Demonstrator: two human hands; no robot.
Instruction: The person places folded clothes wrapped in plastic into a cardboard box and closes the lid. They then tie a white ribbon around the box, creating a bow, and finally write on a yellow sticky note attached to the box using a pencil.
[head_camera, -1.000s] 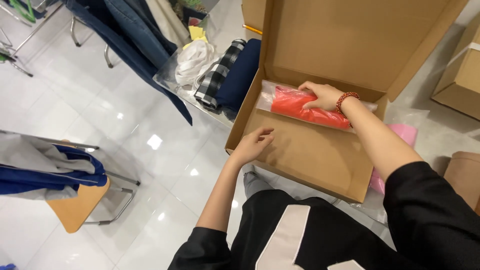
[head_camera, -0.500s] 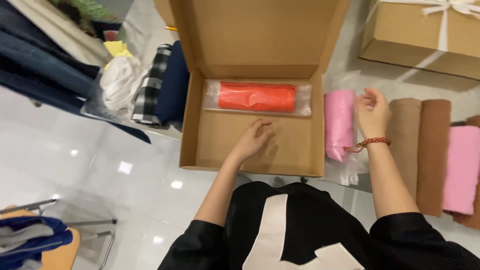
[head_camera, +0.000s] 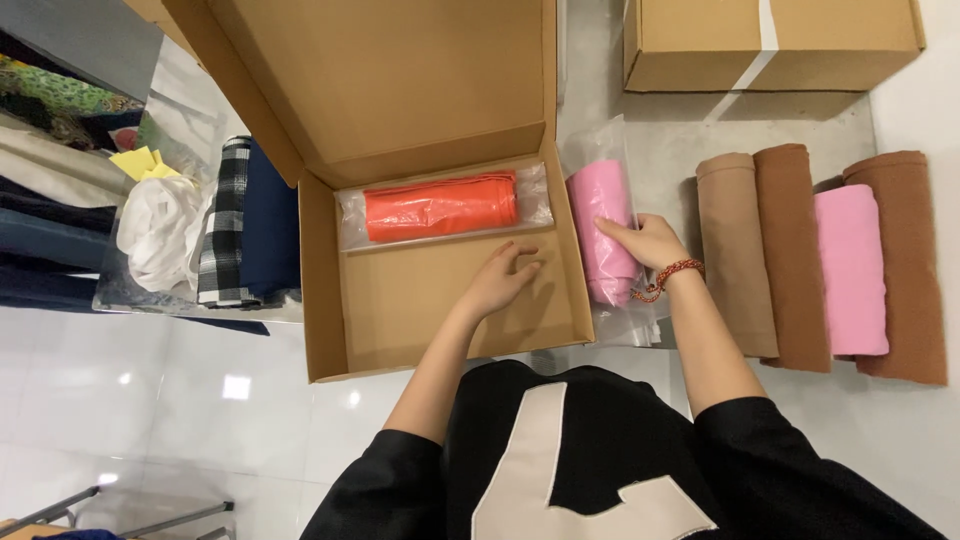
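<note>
The left hand lies flat and released on the bare floor of the open cardboard box, fingers spread, steadying it. At the back of the box sits an orange rolled cloth in a clear bag, lying crosswise against the rear wall. The right hand, with a red bead bracelet at the wrist, is clasped over a pink rolled cloth in a clear bag that lies on the grey floor just beside the box's right wall. Further right lie a tan roll, a brown roll, a second pink roll and another brown roll, side by side. A closed cardboard box stands beyond them.

The risk, as I judge it, is the slippery bag: the fingers grip plastic more than cloth, so the roll could slide out or loosen. The bag could also catch on the box wall.
</note>
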